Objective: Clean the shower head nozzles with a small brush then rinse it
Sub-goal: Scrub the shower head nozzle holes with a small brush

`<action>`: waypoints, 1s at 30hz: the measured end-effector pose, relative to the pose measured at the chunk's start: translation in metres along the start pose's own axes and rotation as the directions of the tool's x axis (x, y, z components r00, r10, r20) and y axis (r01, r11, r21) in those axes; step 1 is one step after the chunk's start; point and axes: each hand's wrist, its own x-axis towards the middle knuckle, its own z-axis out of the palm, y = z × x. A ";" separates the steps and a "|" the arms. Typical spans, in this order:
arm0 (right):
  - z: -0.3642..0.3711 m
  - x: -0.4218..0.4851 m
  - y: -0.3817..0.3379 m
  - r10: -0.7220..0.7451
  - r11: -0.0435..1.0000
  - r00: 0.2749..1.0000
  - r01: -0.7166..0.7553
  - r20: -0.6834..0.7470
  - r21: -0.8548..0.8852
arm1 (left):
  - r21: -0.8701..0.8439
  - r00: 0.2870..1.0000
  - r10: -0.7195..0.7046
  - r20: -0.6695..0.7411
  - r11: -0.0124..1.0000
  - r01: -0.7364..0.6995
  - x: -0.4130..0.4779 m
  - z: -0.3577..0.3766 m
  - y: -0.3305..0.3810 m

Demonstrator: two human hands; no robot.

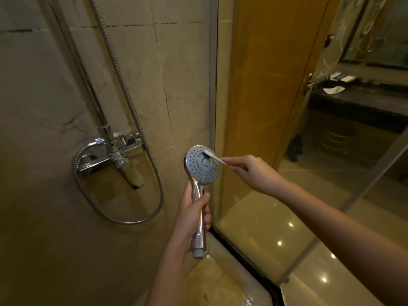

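Beige marble-look wall tiles point(44, 85) fill the left side. A chrome wall-mounted mixer tap point(114, 155) is fixed to them, and a ribbed silver metal hose point(128, 100) runs down past the tap and loops below it. Right of the loop, the left hand point(194, 215) has its grip closed round the chrome handle of a round hand-held shower head with a grey dotted nozzle face point(202, 164). Its fingers and thumb wrap the handle and hold it upright in the air, the face turned toward the camera, just beside the edge of the glass. A small white brush with a slim handle point(215, 157) lies across the upper right of that face, its head touching the nozzles. The right hand point(247, 171) pinches the brush's far end, its grip tight between fingertips and thumb. Farther right stands a clear glass shower panel with a metal frame point(265, 85), and beyond it a dark stone tabletop point(364, 102) carries white papers point(333, 89).
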 end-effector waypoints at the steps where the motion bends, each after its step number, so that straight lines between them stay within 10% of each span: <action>1: 0.001 -0.002 -0.002 -0.008 1.000 1.000 0.008 0.012 0.000 | -0.005 1.000 0.002 -0.001 1.000 -0.002 -0.001 -0.001 0.000; 30: -0.004 -0.012 -0.001 -0.005 0.995 1.000 0.005 -0.005 -0.095 | -0.226 0.997 -0.033 0.075 0.973 0.050 -0.001 -0.002 0.001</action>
